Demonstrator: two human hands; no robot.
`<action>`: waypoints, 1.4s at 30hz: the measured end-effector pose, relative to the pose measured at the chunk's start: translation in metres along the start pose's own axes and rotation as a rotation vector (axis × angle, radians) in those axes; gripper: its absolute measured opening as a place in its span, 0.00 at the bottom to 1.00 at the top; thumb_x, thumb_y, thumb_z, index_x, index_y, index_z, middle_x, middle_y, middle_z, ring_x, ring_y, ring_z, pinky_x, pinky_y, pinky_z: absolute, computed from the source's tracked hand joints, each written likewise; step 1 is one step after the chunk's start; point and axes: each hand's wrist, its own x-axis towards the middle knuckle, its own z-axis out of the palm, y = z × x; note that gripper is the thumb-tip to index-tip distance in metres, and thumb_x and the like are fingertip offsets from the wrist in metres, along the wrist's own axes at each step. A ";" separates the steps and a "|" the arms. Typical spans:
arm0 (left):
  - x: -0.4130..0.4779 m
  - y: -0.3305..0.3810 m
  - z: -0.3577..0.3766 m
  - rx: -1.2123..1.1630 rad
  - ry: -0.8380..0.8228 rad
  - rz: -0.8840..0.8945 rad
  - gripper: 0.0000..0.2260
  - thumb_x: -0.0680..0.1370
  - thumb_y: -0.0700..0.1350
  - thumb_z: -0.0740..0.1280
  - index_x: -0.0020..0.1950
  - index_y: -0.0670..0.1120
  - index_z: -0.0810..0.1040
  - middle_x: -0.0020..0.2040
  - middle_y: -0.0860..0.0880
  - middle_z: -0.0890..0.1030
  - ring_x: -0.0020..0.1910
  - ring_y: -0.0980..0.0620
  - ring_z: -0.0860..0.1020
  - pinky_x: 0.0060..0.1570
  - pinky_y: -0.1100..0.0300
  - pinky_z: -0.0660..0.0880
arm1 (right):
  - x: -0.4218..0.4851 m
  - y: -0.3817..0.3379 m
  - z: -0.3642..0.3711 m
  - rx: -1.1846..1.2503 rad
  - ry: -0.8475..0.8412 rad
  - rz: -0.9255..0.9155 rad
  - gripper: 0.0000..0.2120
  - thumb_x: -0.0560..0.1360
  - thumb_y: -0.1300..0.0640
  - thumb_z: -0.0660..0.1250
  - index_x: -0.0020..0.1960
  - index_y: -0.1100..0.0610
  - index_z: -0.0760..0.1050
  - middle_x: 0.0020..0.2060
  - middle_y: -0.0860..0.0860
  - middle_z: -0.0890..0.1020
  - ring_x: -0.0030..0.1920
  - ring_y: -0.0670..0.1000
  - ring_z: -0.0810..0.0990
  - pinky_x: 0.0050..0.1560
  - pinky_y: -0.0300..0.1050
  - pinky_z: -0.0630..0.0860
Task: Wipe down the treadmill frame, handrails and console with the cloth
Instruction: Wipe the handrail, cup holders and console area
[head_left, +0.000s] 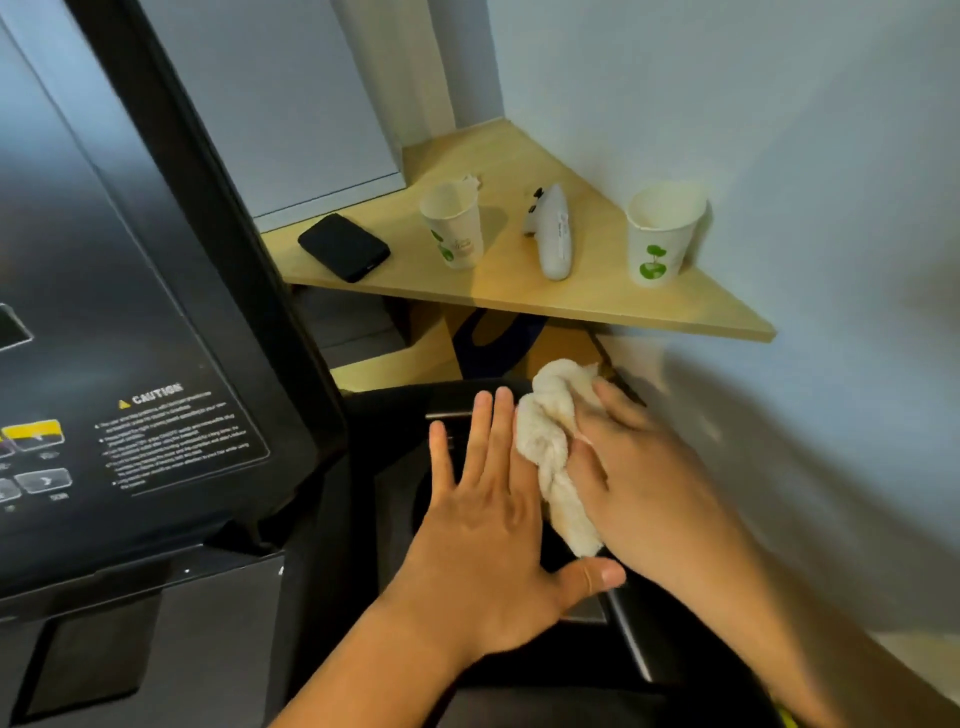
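Cream terry cloth (550, 447), soft and light, bunched under my right hand (639, 467) at three o'clock of my flat, spread left hand (483, 525); I'd hold its middle.

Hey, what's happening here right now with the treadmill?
A person is wiping a treadmill. The right hand grips a bunched cream cloth against the dark handrail to the right of the console, while the left hand lies flat on the rail beside it, fingers straight. Behind, a wooden corner shelf holds two paper cups, a black phone and a white remote-like device.
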 end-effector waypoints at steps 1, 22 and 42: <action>0.005 0.002 -0.002 -0.009 -0.015 0.004 0.51 0.70 0.79 0.48 0.72 0.50 0.20 0.73 0.47 0.20 0.69 0.49 0.19 0.73 0.39 0.31 | 0.005 0.003 0.002 0.082 0.022 -0.006 0.22 0.81 0.51 0.54 0.76 0.44 0.61 0.75 0.45 0.62 0.73 0.49 0.64 0.70 0.46 0.65; 0.020 -0.013 0.017 0.270 -0.016 0.157 0.48 0.74 0.76 0.44 0.80 0.40 0.54 0.79 0.35 0.54 0.78 0.36 0.50 0.71 0.32 0.53 | -0.013 0.034 -0.006 0.552 -0.057 0.161 0.18 0.82 0.48 0.53 0.71 0.45 0.66 0.70 0.48 0.70 0.67 0.48 0.69 0.62 0.44 0.67; 0.019 -0.014 0.022 0.243 -0.021 0.080 0.50 0.72 0.79 0.46 0.80 0.43 0.46 0.80 0.40 0.47 0.79 0.45 0.43 0.68 0.31 0.54 | 0.018 0.067 0.001 0.693 -0.391 0.457 0.25 0.83 0.42 0.42 0.69 0.52 0.68 0.60 0.56 0.78 0.57 0.53 0.77 0.56 0.50 0.73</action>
